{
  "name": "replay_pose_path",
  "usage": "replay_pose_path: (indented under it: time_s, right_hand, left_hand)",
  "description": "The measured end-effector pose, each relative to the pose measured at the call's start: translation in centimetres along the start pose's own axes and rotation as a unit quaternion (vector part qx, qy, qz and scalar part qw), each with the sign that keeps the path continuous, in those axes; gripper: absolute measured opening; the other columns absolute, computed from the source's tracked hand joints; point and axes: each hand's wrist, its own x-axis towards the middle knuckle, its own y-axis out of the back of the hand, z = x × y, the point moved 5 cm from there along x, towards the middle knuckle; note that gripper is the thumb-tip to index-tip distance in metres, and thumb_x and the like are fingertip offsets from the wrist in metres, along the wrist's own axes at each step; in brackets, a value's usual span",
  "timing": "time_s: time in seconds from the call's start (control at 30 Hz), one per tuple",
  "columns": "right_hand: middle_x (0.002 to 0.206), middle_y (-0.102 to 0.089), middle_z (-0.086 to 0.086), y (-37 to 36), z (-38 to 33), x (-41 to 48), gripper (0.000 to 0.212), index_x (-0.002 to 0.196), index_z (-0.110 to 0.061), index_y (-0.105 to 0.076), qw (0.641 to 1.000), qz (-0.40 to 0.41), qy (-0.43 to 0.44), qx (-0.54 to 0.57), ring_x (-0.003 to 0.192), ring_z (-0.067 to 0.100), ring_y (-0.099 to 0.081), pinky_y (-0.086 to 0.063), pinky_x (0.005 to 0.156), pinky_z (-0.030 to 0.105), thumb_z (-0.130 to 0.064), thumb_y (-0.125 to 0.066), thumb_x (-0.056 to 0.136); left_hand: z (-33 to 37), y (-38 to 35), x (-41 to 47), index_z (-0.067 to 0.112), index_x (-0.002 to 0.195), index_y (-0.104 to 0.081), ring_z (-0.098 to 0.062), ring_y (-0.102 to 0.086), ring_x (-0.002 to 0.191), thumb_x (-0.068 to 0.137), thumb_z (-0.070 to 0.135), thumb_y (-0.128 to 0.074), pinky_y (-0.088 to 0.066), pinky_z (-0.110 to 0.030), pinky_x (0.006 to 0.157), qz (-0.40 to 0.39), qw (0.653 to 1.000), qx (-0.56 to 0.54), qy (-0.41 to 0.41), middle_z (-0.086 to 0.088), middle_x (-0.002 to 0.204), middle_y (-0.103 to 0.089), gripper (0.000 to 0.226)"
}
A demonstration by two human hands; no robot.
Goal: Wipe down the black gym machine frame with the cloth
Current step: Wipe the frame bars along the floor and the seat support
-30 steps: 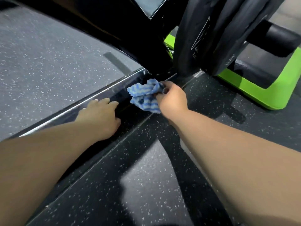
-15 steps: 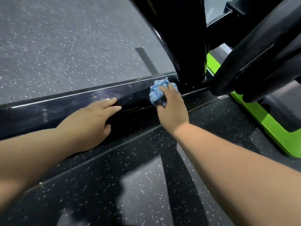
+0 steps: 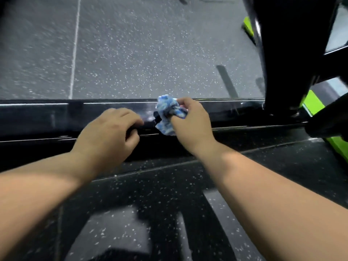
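Note:
A glossy black frame rail (image 3: 47,117) of the gym machine runs across the floor from left to right and meets a black upright post (image 3: 282,53) at the right. My right hand (image 3: 190,127) grips a bunched blue striped cloth (image 3: 167,112) and holds it against the top of the rail near its middle. My left hand (image 3: 107,132) rests on the rail just left of the cloth, its fingers loosely bent and holding nothing. Part of the cloth is hidden under my right fingers.
Grey speckled rubber flooring (image 3: 131,49) lies beyond the rail, darker speckled flooring (image 3: 169,204) on the near side. Bright green machine parts (image 3: 337,146) and black padded parts (image 3: 327,119) crowd the right edge.
My right hand has slid the cloth leftward along the rail, away from the upright post. My left hand stays on the rail, with its fingers more bent now. The camera view has swung left.

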Motion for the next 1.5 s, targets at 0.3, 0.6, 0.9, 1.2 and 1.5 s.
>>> replay_pose_path:
  time_s: [0.3,0.6,0.9,1.2,1.5]
  right_hand:
    - [0.078,-0.055,-0.006,-8.1,-10.2,-1.7,0.024,0.092,-0.02,-0.043,0.99,-0.101,0.083,0.061,0.077,0.022,-0.057,-0.043,0.068,0.032,-0.023,-0.066,0.084]
    - [0.088,-0.066,0.008,-20.0,-19.8,-9.5,0.028,0.101,-0.012,-0.063,0.835,-0.436,-0.095,0.321,0.077,0.019,-0.062,-0.056,0.067,0.033,-0.036,-0.065,0.088]
    - [0.057,-0.055,-0.004,-26.9,-26.1,-17.6,0.014,0.078,-0.017,-0.059,0.814,-0.547,-0.01,0.196,0.041,0.004,-0.045,-0.033,0.04,0.015,-0.017,-0.071,0.085]
    - [0.069,-0.065,-0.001,-31.1,-35.5,-23.3,0.016,0.096,-0.019,-0.06,0.787,-0.575,-0.093,0.202,0.049,0.009,-0.056,-0.04,0.039,0.015,-0.01,-0.068,0.086]
    - [0.07,-0.054,0.007,-34.0,-44.1,-24.4,0.025,0.07,-0.012,-0.05,0.881,-0.421,-0.054,0.208,0.066,0.02,-0.053,-0.045,0.066,0.034,-0.004,-0.067,0.086]
  left_hand:
    - [-8.0,6.7,-6.0,0.017,0.105,-0.066,-0.03,-0.057,0.103,0.078,0.032,-0.044,-0.045,-0.043,0.094,0.009,0.986,0.052,0.158,-0.003,0.111,-0.064,0.038]
    - [-14.2,12.1,-15.7,0.02,0.107,-0.064,-0.016,-0.066,0.081,0.074,0.02,-0.073,-0.055,-0.026,0.073,0.158,0.766,-0.375,0.498,-0.001,0.095,-0.07,0.034]
    - [-19.1,19.1,-28.3,0.022,0.09,-0.063,-0.011,-0.055,0.053,0.093,0.002,-0.045,-0.041,-0.021,0.05,0.32,0.663,-0.4,0.546,-0.003,0.075,-0.066,0.026]
    - [-25.1,28.7,-30.3,0.011,0.094,-0.059,-0.013,-0.063,0.074,0.087,-0.009,-0.045,-0.054,-0.02,0.065,0.153,0.676,-0.535,0.482,-0.008,0.088,-0.062,0.026]
    - [-32.1,33.4,-30.9,0.017,0.12,-0.062,-0.014,-0.067,0.095,0.084,0.041,-0.067,-0.055,-0.03,0.079,0.055,0.651,-0.538,0.532,-0.004,0.114,-0.07,0.043]
